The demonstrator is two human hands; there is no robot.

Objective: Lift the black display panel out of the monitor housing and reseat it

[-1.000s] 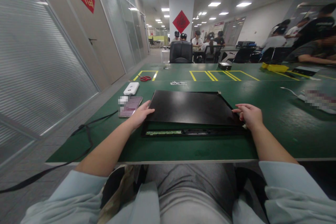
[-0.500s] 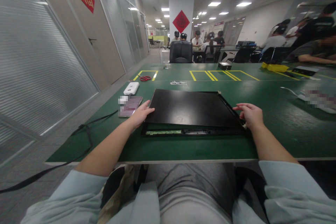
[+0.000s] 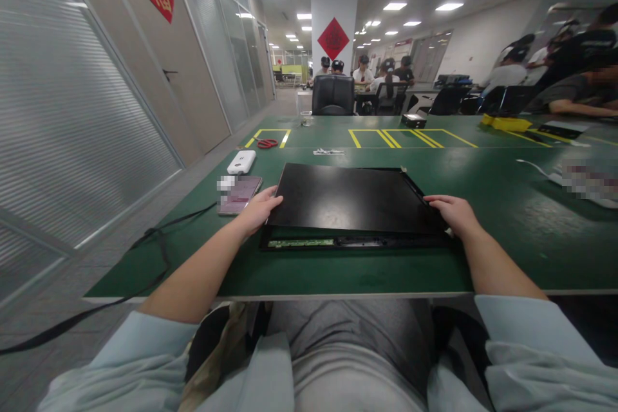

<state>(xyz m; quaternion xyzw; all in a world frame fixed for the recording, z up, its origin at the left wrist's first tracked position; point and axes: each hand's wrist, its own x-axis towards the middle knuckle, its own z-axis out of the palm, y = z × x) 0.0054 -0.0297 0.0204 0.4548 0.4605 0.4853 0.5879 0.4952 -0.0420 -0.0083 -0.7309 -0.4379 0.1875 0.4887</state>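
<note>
A flat black display panel (image 3: 347, 199) lies at a slight skew over a shallow black frame (image 3: 405, 243). Along the frame's near side a strip of green circuit board (image 3: 300, 243) is exposed. My left hand (image 3: 259, 209) grips the panel's left edge, its thumb on top and its other fingers partly hidden beside the edge. At the opposite side, my right hand (image 3: 454, 212) pinches the panel's right edge between thumb and fingers, just over the frame's right rim.
Left of the panel lie a phone (image 3: 240, 195) and a white power bank (image 3: 241, 162). Red-handled scissors (image 3: 267, 143), small white pieces (image 3: 329, 152) and a black box (image 3: 414, 121) sit farther back on the green table (image 3: 512, 238). A yellow tray (image 3: 506, 123) is at far right.
My right hand has shifted slightly left, and its raised, curled fingers have closed onto the panel's right edge. My left hand's fingers have drawn in closer around the left edge.
</note>
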